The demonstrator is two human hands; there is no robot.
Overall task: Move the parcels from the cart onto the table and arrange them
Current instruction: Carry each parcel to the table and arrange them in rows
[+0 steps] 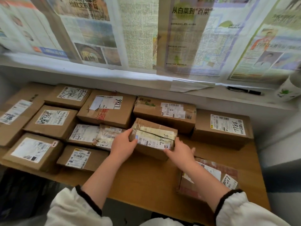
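The left hand [125, 145] and the right hand [179, 152] each grip one end of a small brown parcel [153, 139]. It is at the middle of the worktop [146, 180], with other parcels [52, 121] close by.

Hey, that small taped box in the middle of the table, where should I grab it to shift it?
Take the small taped box by its two short ends, one hand from each side, where the left hand and right hand sit now. It runs long left to right, and another parcel crowds it behind.
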